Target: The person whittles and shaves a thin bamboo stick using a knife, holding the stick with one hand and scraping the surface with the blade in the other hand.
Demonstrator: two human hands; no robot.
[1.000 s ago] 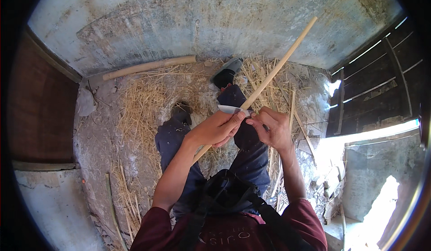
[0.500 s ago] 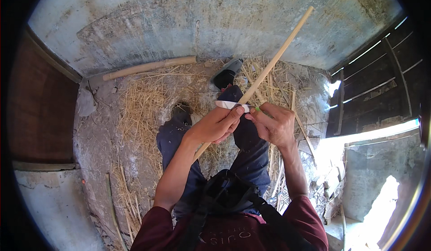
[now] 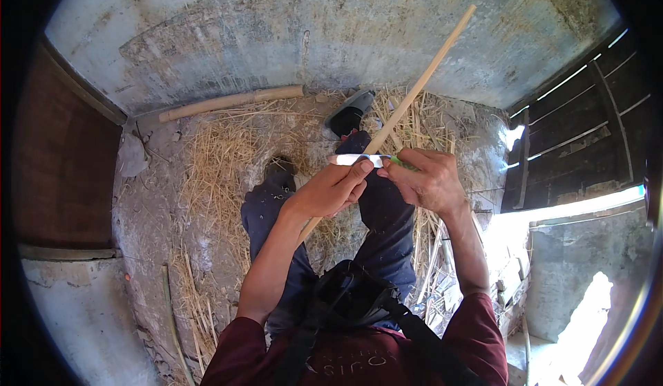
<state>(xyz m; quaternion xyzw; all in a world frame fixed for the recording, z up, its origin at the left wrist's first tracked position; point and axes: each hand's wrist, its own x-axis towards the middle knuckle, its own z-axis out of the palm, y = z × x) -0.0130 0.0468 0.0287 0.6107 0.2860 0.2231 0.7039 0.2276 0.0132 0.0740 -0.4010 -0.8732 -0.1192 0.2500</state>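
A long, pale wooden stick (image 3: 423, 82) slants from between my legs up to the right, over my thigh. My left hand (image 3: 333, 191) is closed around its lower part, the thumb lying close to the blade. In my right hand (image 3: 429, 182) I grip a knife (image 3: 356, 158) with a green handle; its bright blade lies crosswise on the stick just above my left thumb. Part of the handle is hidden by my right fingers. The stick's lower end passes behind my left forearm.
Straw and shavings (image 3: 224, 161) cover the ground around my feet. A thick bamboo pole (image 3: 231, 104) lies along the foot of the weathered wall (image 3: 276, 33). Dark wooden boards (image 3: 577, 134) stand to the right, a brown panel (image 3: 65, 158) to the left. A black bag (image 3: 352, 296) hangs at my waist.
The knife and my right hand have shifted slightly up, and the blade's angle has turned to nearly level. The stick's far end has swung a little to the left. My left hand stays nearly still.
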